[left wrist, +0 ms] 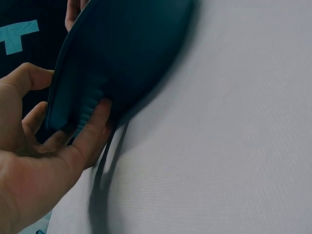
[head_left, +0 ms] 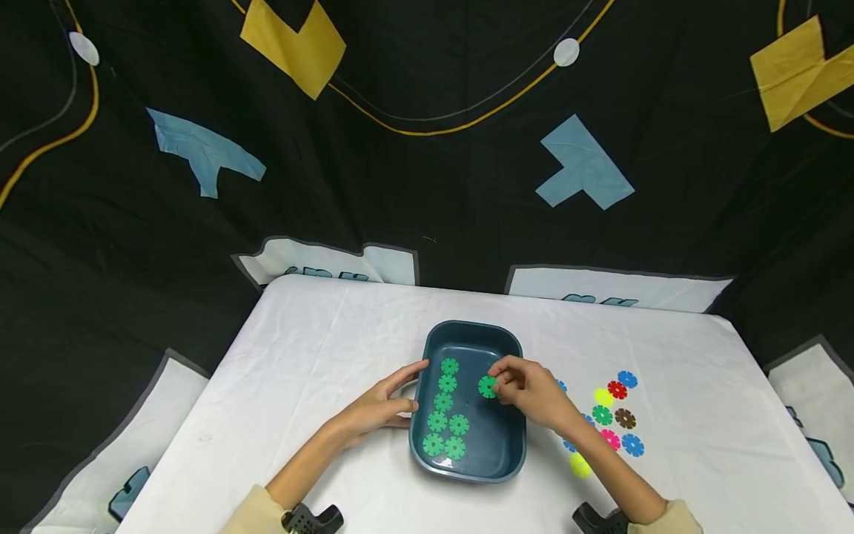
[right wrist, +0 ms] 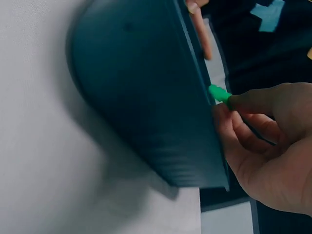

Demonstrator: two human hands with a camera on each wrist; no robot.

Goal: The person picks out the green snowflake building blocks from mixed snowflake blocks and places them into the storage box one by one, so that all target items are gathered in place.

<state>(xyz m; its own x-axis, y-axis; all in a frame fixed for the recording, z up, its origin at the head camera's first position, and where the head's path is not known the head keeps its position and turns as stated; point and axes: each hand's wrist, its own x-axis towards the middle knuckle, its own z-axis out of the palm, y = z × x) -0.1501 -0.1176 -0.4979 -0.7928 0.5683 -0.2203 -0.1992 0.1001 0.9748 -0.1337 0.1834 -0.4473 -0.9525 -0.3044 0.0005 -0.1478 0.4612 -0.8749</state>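
Observation:
A dark teal plastic tub stands on the white cloth. On its floor several green notched discs lie in a column along the left side, with two more beside the lower ones. My right hand pinches another green notched disc between thumb and fingertips, over the tub's right part. In the right wrist view that disc shows edge-on by the rim. My left hand rests against the tub's left outer wall, fingers spread. Its fingertips touch the ribbed side in the left wrist view.
Loose notched discs lie right of the tub: blue, red, brown, pink, yellow and green. My right forearm passes over some. Dark patterned fabric hangs behind the table.

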